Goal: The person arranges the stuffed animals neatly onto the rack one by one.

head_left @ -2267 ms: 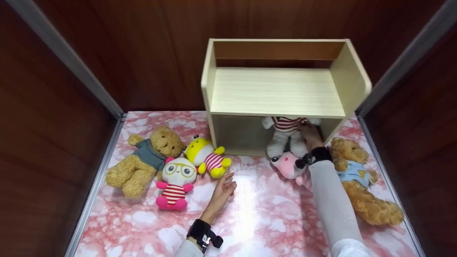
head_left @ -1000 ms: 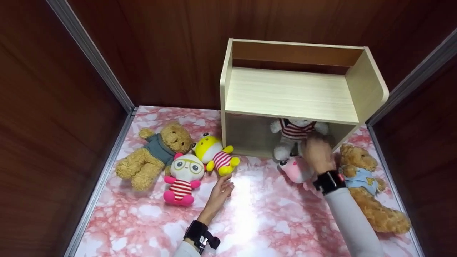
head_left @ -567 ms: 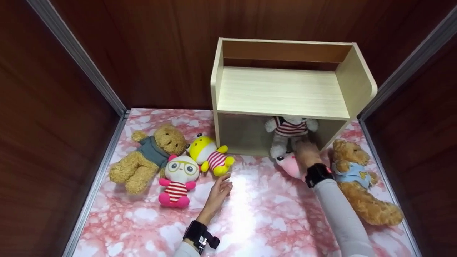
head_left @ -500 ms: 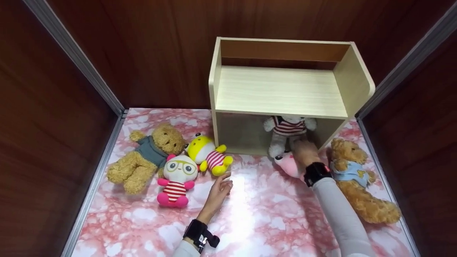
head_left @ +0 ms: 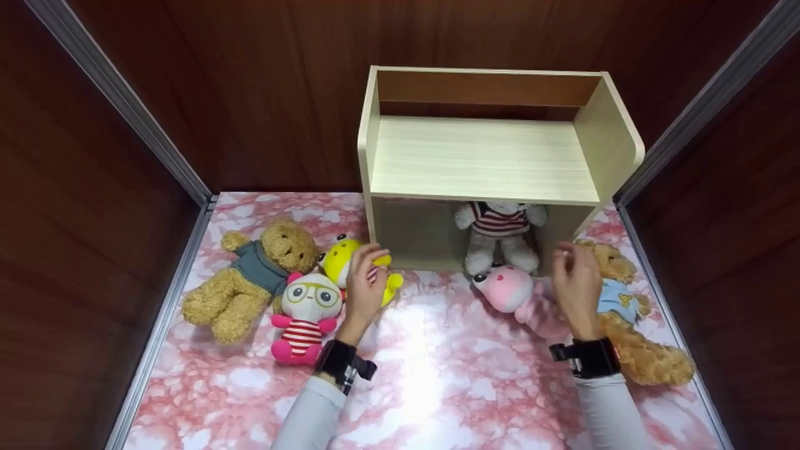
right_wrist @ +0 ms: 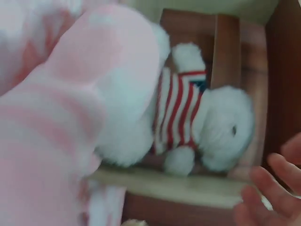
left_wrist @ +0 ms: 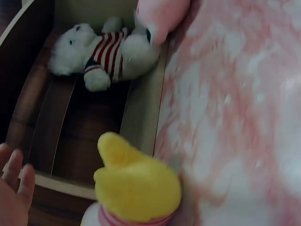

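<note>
A white plush bear in a red-striped shirt (head_left: 500, 220) sits in the lower compartment of the pale wooden shelf (head_left: 481, 156), its head partly hidden by the upper board. In front of its feet lies a pink frog plush (head_left: 507, 289). My right hand (head_left: 576, 284) is raised between the pink frog and the brown bear in a light-blue shirt (head_left: 615, 300), fingers loosely bent and holding nothing. Over the yellow frog plush (head_left: 340, 259) hovers my left hand (head_left: 365, 287), covering part of it; the left wrist view shows its fingers (left_wrist: 26, 181) spread beside the toy (left_wrist: 141, 188).
Left of the shelf lie a tan teddy in a grey-blue shirt (head_left: 259, 269) and a panda plush with glasses (head_left: 306, 312). Pink marbled sheeting (head_left: 462, 387) covers the surface. Dark wooden walls (head_left: 94, 219) stand at the back and both sides.
My right hand has left the striped-shirt bear's legs and pulled back to the right. My left hand has moved forward from the surface to over the yellow frog.
</note>
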`<action>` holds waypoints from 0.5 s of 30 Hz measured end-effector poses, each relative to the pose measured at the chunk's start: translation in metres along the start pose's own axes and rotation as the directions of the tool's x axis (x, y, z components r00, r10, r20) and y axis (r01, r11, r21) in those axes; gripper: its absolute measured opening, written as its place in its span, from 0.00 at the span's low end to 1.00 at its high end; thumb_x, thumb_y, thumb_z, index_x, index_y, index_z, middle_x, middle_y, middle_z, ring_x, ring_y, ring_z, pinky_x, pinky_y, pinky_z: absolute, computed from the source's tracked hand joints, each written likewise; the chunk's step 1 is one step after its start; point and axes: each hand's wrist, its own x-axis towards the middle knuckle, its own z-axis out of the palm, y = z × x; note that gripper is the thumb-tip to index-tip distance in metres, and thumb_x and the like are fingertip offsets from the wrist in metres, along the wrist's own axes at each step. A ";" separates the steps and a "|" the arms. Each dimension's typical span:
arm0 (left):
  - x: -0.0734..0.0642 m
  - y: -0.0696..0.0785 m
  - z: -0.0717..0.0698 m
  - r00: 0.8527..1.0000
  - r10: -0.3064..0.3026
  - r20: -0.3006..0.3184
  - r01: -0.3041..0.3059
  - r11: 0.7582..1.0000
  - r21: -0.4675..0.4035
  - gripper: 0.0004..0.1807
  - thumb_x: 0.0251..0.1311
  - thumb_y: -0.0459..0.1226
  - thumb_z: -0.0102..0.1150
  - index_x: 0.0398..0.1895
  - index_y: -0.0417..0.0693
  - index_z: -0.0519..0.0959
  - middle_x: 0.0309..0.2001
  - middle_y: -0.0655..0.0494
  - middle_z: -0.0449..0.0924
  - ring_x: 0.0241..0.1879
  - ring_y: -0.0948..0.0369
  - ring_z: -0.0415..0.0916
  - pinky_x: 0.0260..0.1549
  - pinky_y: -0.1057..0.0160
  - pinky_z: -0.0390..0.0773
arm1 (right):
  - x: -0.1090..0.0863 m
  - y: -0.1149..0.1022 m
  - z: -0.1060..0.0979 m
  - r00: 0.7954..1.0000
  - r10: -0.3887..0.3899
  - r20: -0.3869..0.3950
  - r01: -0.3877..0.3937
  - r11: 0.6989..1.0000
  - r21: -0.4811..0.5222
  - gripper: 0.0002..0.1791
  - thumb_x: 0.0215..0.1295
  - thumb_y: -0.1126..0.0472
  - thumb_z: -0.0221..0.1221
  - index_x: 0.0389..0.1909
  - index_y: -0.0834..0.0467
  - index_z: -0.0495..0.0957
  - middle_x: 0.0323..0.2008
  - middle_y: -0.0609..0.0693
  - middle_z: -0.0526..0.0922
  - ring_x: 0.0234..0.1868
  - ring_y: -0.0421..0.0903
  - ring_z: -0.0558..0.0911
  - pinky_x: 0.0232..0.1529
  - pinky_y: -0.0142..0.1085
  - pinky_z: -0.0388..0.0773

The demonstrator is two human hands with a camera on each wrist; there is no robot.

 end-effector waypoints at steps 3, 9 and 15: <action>0.011 -0.004 -0.013 0.999 -0.018 -0.036 0.025 0.982 0.189 0.17 0.63 0.26 0.60 0.54 0.38 0.82 0.64 0.37 0.70 0.64 0.42 0.70 0.63 0.43 0.71 | 0.000 0.009 -0.007 0.988 0.146 -0.057 -0.140 0.986 0.091 0.17 0.73 0.65 0.57 0.58 0.70 0.75 0.51 0.66 0.77 0.51 0.57 0.75 0.53 0.48 0.69; 0.039 -0.006 -0.032 0.997 -0.072 -0.033 0.079 0.923 0.376 0.28 0.65 0.34 0.63 0.67 0.36 0.72 0.71 0.36 0.63 0.67 0.38 0.66 0.67 0.41 0.67 | 0.015 0.012 -0.016 0.925 0.378 0.034 -0.366 0.867 0.336 0.37 0.75 0.59 0.52 0.82 0.56 0.53 0.77 0.58 0.61 0.77 0.50 0.60 0.75 0.38 0.57; 0.056 -0.006 -0.025 0.995 -0.026 0.092 -0.009 0.932 0.362 0.36 0.65 0.35 0.63 0.74 0.34 0.65 0.73 0.34 0.65 0.71 0.40 0.64 0.72 0.45 0.62 | 0.017 0.009 -0.008 0.926 0.336 0.174 -0.373 0.889 0.267 0.36 0.75 0.65 0.49 0.82 0.56 0.54 0.78 0.59 0.61 0.75 0.56 0.66 0.69 0.44 0.72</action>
